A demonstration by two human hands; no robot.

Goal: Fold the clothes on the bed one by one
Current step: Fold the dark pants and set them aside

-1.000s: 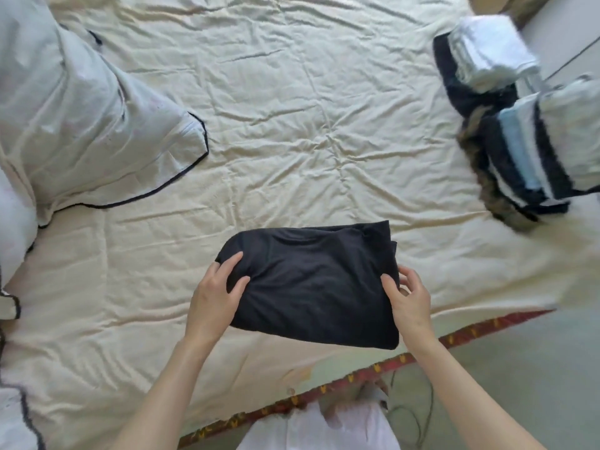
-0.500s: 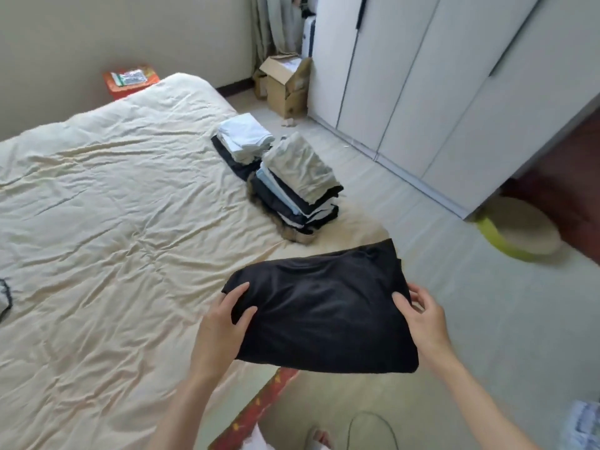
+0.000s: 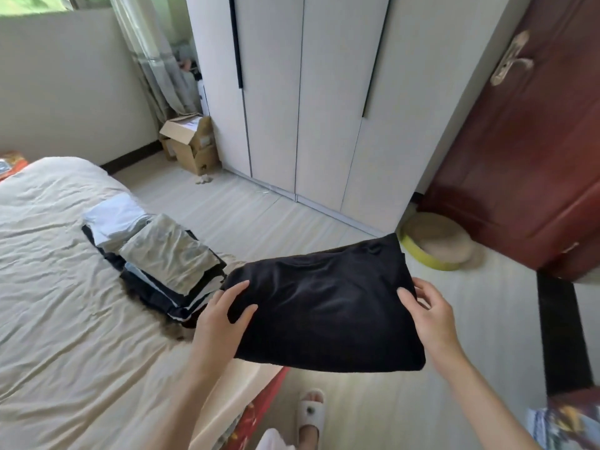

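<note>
Garment [image 3: 328, 306], black and folded into a flat rectangle, now hangs in the air beyond the bed's near right corner; a second ago it lay on the sheet close to the near edge. The view has swung right with it, so the pillows are gone from sight and the wardrobe [image 3: 302, 102] and the red door [image 3: 532, 164] fill the far side.

Both hands carry the piece by its short ends. The left hand [image 3: 224, 316] grips the left end, thumb pressed on top and the other fingers hidden beneath. The right hand [image 3: 428, 310] grips the right end the same way, thumb over the edge, though its fingers look looser and part-spread behind the cloth.

My reading is that folding of this piece is finished and it is on its way to the stack of folded clothes [image 3: 168, 271], which stands on the bed [image 3: 65, 319] against the right edge, just left of the carried garment. A second, lower stack topped with a pale blue piece [image 3: 117, 216] sits touching it on the far side.

As for containers, an open cardboard box [image 3: 191, 141] stands on the floor by the wardrobe; what it holds cannot be made out. A round yellow-rimmed tray [image 3: 435, 245] lies on the floor near the door, seemingly filled with a tan corrugated pad.
</note>
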